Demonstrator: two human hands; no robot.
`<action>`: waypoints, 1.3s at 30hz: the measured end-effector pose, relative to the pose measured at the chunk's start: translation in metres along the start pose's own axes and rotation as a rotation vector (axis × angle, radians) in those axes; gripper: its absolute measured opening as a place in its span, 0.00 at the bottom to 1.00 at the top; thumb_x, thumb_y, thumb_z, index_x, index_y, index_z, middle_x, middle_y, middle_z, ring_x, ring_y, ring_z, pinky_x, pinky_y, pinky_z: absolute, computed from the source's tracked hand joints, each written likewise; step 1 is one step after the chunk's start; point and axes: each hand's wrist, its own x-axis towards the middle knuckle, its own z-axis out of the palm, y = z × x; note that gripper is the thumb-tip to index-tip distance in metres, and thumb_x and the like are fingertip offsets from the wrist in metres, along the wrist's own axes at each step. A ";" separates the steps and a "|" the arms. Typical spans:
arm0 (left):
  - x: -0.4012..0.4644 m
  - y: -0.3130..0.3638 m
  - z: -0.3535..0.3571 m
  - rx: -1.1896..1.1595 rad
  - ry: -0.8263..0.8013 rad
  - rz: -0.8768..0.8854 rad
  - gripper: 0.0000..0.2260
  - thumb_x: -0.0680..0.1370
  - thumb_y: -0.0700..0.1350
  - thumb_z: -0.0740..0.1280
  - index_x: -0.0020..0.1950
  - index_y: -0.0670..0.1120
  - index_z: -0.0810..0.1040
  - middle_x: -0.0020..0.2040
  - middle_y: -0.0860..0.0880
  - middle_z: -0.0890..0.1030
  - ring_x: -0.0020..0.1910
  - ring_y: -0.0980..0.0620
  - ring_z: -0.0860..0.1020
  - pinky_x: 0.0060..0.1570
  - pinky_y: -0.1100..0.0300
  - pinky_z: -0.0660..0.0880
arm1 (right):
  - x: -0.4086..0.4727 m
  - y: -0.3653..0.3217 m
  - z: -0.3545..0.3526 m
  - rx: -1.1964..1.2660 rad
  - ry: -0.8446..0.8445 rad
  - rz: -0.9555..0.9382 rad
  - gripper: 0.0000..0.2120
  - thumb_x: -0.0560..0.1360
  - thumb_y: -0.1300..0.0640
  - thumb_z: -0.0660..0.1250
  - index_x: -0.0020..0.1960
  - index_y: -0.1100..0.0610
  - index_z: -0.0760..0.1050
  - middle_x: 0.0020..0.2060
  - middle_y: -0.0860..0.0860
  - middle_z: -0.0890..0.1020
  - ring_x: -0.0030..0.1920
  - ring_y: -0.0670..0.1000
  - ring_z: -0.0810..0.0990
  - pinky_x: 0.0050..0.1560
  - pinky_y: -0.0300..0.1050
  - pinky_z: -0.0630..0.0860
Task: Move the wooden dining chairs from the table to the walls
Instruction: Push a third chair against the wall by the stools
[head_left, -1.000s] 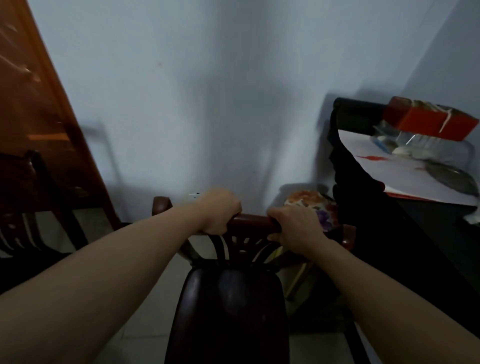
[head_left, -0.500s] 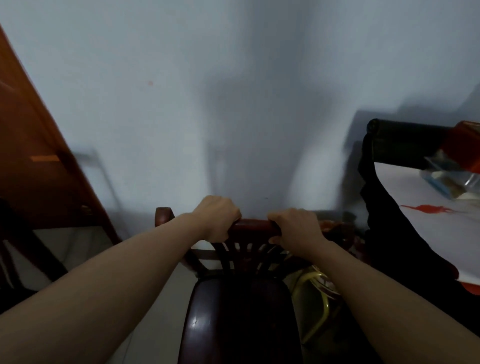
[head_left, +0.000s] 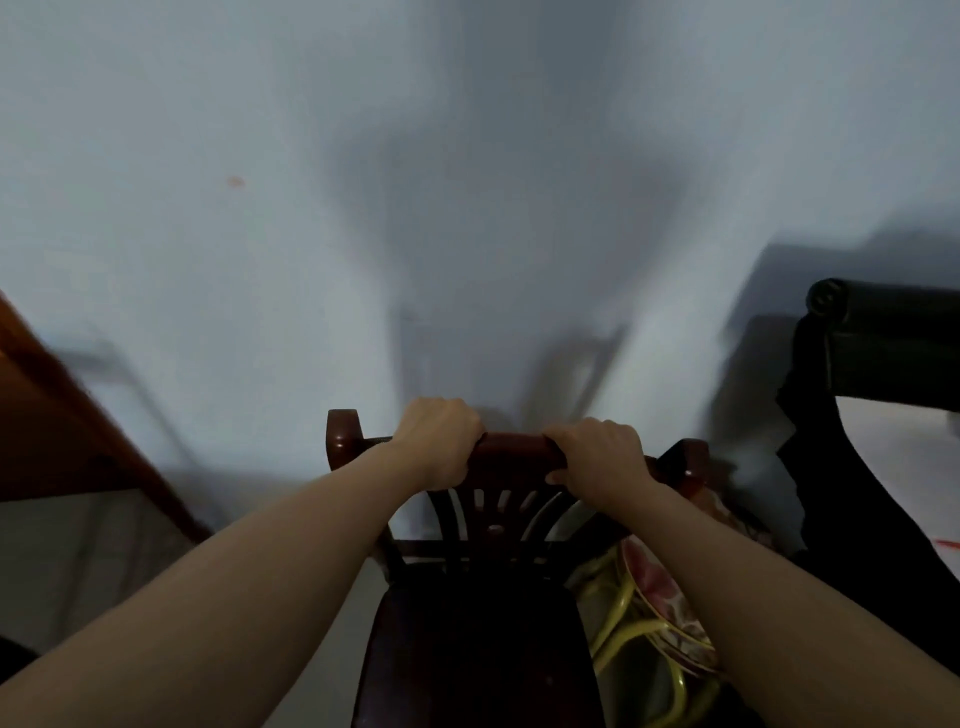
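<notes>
A dark wooden dining chair (head_left: 483, 649) stands right in front of me, its slatted back toward the pale wall (head_left: 467, 208). My left hand (head_left: 439, 441) grips the top rail left of its middle. My right hand (head_left: 597, 457) grips the same rail just to the right. Both hands are closed around the rail (head_left: 511, 447). The chair's legs are hidden below the seat, and the back stands very near the wall.
A table (head_left: 893, 467) draped in black cloth with a white sheet on top stands at the right. A yellow-framed flowered object (head_left: 660, 613) sits low between chair and table. A brown wooden panel (head_left: 62, 436) leans at the left. Pale floor (head_left: 78, 561) shows at lower left.
The chair has moved closer to the wall with both hands still on its rail. The view shifted left and up: the table's red box and the dark chair at left dropped out of sight.
</notes>
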 end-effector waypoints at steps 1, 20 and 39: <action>0.010 -0.003 0.003 -0.004 0.001 -0.022 0.06 0.70 0.43 0.66 0.46 0.46 0.77 0.44 0.46 0.80 0.41 0.45 0.79 0.34 0.58 0.67 | 0.011 0.004 0.004 0.007 0.001 0.009 0.17 0.70 0.46 0.71 0.56 0.49 0.73 0.47 0.52 0.81 0.46 0.57 0.80 0.41 0.45 0.68; 0.160 -0.045 0.055 -0.141 0.065 -0.314 0.10 0.74 0.42 0.66 0.54 0.47 0.76 0.52 0.46 0.81 0.51 0.45 0.79 0.45 0.54 0.72 | 0.170 0.066 0.062 0.099 -0.130 -0.028 0.19 0.70 0.47 0.71 0.57 0.52 0.72 0.54 0.54 0.80 0.54 0.58 0.79 0.47 0.48 0.72; 0.195 -0.069 0.062 -0.228 0.113 -0.301 0.20 0.75 0.42 0.65 0.66 0.52 0.70 0.61 0.49 0.78 0.59 0.46 0.76 0.52 0.51 0.74 | 0.211 0.071 0.063 0.009 -0.086 -0.015 0.19 0.69 0.51 0.73 0.55 0.56 0.71 0.52 0.56 0.82 0.52 0.58 0.80 0.44 0.46 0.73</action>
